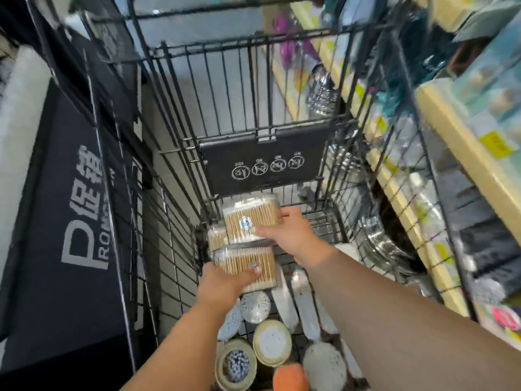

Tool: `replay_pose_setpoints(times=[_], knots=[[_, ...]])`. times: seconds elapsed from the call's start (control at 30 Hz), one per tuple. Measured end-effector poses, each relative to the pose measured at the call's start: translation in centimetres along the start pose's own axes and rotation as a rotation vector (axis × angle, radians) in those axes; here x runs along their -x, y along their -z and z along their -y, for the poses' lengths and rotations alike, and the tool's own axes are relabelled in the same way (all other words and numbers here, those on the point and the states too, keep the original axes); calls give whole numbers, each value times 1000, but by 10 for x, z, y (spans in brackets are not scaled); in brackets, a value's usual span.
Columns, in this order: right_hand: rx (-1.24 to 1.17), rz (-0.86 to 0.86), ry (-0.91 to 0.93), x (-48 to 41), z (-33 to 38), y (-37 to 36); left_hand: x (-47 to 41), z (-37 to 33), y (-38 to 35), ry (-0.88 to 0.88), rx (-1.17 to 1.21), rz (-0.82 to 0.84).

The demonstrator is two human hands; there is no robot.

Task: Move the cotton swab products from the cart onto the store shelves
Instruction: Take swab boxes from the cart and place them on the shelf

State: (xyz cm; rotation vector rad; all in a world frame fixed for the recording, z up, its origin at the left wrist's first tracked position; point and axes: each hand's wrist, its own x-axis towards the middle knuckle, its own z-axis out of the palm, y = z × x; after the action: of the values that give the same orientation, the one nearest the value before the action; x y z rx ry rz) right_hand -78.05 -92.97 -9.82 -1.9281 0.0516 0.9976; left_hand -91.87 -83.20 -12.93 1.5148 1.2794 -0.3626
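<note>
Fingers of the right hand grip the far swab box and the left hand grips the near swab box, both down at the far end of the cart, not yet on the shelves.

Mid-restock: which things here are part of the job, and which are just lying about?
Job: upper swab box, right hand holding it; lower swab box, left hand holding it; round tubs; cart; shelves.
Lying about: black banner; orange item.
</note>
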Motion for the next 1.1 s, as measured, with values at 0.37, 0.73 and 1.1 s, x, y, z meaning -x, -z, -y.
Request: replay_pose_setpoints(times=[0.37,0.73,1.1], knots=[[-205,-260,336,197,58,169,126,-95,-15,-456,5,203],[-303,-604,693,512,50,311,411,-177,-74,-984,72,455],[-313,-881,846,718,-8,365,598,-178,-131,-1319,64,696]])
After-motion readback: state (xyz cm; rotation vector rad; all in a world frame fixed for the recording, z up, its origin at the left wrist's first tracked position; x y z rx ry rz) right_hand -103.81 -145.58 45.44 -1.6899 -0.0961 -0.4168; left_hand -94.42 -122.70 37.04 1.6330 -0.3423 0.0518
